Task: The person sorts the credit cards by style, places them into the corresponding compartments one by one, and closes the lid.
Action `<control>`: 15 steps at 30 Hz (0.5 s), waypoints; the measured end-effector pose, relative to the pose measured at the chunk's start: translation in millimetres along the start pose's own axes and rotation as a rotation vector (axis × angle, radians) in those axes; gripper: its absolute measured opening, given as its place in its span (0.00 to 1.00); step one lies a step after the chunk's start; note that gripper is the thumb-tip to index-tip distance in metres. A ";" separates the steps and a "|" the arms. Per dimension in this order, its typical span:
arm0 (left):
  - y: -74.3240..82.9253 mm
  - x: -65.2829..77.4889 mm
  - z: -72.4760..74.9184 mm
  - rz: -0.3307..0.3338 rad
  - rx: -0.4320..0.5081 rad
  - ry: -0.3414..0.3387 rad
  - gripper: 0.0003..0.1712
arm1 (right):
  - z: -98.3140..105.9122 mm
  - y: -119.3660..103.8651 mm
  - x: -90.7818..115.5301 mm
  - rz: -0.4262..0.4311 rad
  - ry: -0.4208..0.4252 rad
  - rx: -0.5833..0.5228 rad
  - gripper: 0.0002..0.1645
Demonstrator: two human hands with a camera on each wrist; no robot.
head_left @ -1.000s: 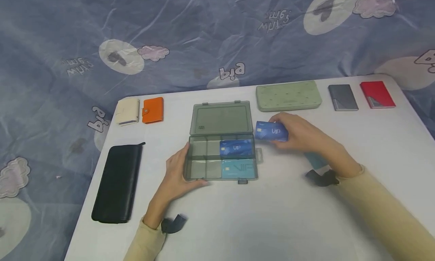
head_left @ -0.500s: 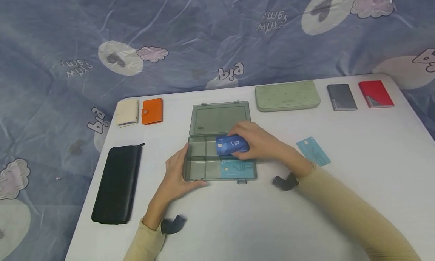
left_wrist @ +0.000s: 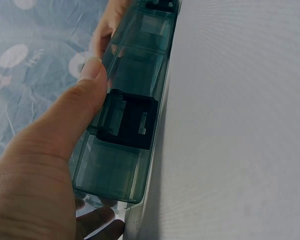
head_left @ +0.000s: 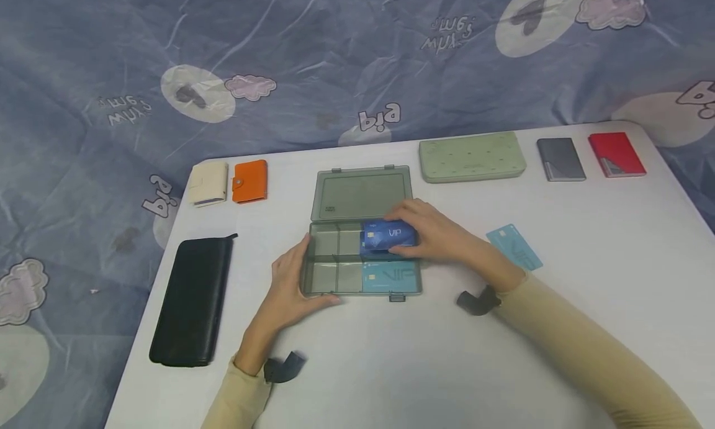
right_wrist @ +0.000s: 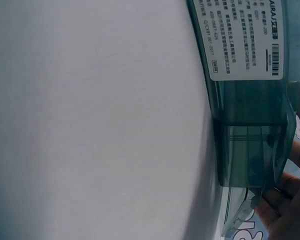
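Observation:
A translucent green compartment box (head_left: 324, 277) lies with its lid (head_left: 362, 196) folded back on the table. My left hand (head_left: 286, 286) grips its near left corner; in the left wrist view the thumb (left_wrist: 92, 72) lies along the latch side. With my right hand (head_left: 432, 233) I pinch a dark blue VIP card (head_left: 382, 235) by its right end, over the back right compartment. Under it shows the edge of another dark blue card (head_left: 371, 254). A light blue VIP card (head_left: 391, 281) lies in the front right compartment. The right wrist view shows the box's labelled side (right_wrist: 250, 105).
One loose light blue card (head_left: 512, 246) lies right of the box. Along the back are a cream holder (head_left: 209, 184), an orange holder (head_left: 250, 180), a green case (head_left: 472, 158), a grey card holder (head_left: 561, 160) and a red one (head_left: 617, 156). A black wallet (head_left: 192, 302) lies at left.
My right hand has carried the dark blue card left from beside the box to over it, then slightly right above the back right compartment. My left hand has stayed on the box.

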State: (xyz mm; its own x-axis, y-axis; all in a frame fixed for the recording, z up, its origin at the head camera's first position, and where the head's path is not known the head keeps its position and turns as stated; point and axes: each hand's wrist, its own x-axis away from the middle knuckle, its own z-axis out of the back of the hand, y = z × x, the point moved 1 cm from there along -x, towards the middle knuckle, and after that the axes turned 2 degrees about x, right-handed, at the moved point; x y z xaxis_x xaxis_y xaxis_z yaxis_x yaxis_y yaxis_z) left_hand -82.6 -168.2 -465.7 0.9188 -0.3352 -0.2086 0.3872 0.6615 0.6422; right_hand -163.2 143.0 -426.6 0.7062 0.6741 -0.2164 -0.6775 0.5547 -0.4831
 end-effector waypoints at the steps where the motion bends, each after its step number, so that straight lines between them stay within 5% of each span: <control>1: 0.1 0.1 0.2 0.002 -0.001 -0.002 0.71 | 0.7 0.0 0.9 0.008 0.001 0.003 0.34; 7: 0.3 1.3 0.1 0.011 -0.005 -0.005 0.71 | 6.6 -0.7 10.6 0.028 0.018 0.071 0.34; 15: 1.4 1.0 -0.9 0.005 -0.004 -0.006 0.71 | 30.9 14.4 65.3 -0.136 0.111 0.109 0.28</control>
State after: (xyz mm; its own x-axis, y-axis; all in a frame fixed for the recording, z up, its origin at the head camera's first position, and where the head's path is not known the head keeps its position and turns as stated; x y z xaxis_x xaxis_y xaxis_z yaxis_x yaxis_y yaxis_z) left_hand -81.0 -167.0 -465.6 0.9201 -0.3363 -0.2010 0.3832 0.6660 0.6399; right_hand -133.2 210.1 -421.4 0.8070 0.5348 -0.2506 -0.5883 0.6904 -0.4210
